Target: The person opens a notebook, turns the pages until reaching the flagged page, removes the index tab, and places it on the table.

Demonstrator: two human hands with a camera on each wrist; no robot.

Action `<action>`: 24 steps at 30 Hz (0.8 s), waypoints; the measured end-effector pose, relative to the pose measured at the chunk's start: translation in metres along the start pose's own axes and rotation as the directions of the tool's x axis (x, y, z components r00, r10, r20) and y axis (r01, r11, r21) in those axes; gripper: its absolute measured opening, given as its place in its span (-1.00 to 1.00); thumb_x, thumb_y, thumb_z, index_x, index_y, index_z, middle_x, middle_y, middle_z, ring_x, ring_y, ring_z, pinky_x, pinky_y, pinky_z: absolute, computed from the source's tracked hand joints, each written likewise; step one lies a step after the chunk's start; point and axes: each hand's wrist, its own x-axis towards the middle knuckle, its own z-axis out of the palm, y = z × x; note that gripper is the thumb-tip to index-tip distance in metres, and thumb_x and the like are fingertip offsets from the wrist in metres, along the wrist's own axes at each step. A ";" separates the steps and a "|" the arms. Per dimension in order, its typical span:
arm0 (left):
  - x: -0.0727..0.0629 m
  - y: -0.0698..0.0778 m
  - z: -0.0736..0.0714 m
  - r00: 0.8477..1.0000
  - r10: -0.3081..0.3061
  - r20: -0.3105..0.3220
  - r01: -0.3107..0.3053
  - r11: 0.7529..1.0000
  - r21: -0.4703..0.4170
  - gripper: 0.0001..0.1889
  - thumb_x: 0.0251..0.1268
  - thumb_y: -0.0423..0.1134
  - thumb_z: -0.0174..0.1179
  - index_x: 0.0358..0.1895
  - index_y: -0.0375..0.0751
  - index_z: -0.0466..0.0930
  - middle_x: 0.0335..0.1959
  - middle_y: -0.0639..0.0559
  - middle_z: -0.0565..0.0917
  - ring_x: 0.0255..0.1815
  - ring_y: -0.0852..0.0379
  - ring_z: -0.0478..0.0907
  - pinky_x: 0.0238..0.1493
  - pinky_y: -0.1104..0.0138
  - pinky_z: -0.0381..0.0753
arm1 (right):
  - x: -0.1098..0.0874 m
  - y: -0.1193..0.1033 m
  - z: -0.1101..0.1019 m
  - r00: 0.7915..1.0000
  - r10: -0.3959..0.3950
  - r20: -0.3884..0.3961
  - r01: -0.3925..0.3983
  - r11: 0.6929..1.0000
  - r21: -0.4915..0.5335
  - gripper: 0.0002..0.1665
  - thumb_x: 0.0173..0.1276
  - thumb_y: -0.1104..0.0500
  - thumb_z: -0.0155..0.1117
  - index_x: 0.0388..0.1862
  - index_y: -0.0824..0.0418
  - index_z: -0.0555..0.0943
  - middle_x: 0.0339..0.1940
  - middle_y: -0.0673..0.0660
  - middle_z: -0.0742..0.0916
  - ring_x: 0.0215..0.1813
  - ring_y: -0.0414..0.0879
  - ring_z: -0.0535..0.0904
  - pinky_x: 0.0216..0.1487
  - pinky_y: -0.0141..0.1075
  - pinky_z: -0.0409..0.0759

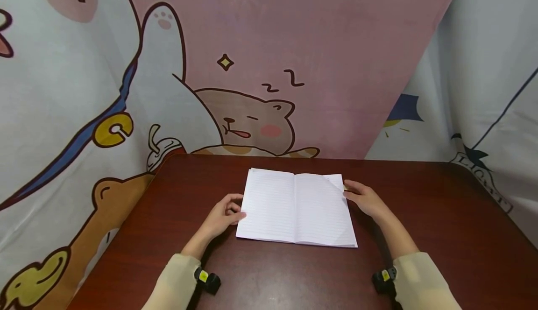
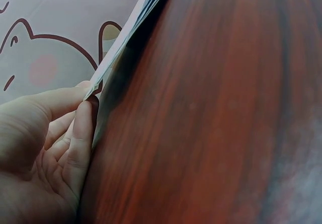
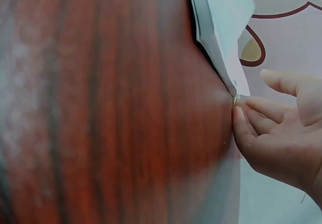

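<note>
An open notebook with blank lined pages lies on the dark red-brown table. My left hand pinches its left edge, thumb on top and fingers below; the left wrist view shows the edge between thumb and finger. At the upper right edge is my right hand. In the right wrist view its fingertips touch the notebook's edge from outside and below, while the thumb stands apart. A diagonal crease or page edge crosses the upper right corner. Something small and yellowish at the right fingertips is too small to identify.
The table runs back to a hanging cloth printed with cartoon animals. More white cloth hangs along the right side. Each wrist wears a small black camera, such as the left one.
</note>
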 end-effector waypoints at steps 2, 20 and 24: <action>0.001 -0.001 0.000 1.000 0.001 0.000 -0.001 1.000 -0.001 -0.45 0.33 -0.35 0.29 0.35 -0.36 0.36 -0.23 -0.22 0.62 -0.38 0.18 0.52 -0.27 0.33 0.68 | 0.000 -0.001 -0.001 1.000 0.005 0.011 -0.005 1.000 -0.022 -0.31 0.54 0.14 0.07 0.50 0.47 0.18 0.46 0.52 0.34 0.51 0.45 0.14 0.44 0.30 0.20; 0.000 0.002 -0.001 1.000 -0.008 -0.003 0.008 1.000 -0.006 -0.45 0.31 -0.35 0.30 0.35 -0.32 0.38 -0.23 -0.21 0.61 -0.38 0.22 0.51 -0.26 0.37 0.67 | -0.002 -0.001 0.001 1.000 0.000 -0.011 0.001 1.000 0.028 -0.46 0.51 0.17 0.15 0.35 0.42 0.36 0.37 0.50 0.43 0.41 0.39 0.29 0.35 0.24 0.33; 0.000 0.001 -0.001 1.000 -0.014 -0.007 0.014 1.000 -0.005 -0.45 0.31 -0.36 0.31 0.34 -0.31 0.39 -0.23 -0.22 0.61 -0.37 0.21 0.52 -0.25 0.36 0.68 | -0.001 0.000 0.001 1.000 -0.004 -0.016 0.004 0.999 0.039 -0.50 0.49 0.19 0.16 0.29 0.45 0.42 0.42 0.51 0.37 0.44 0.41 0.23 0.40 0.29 0.25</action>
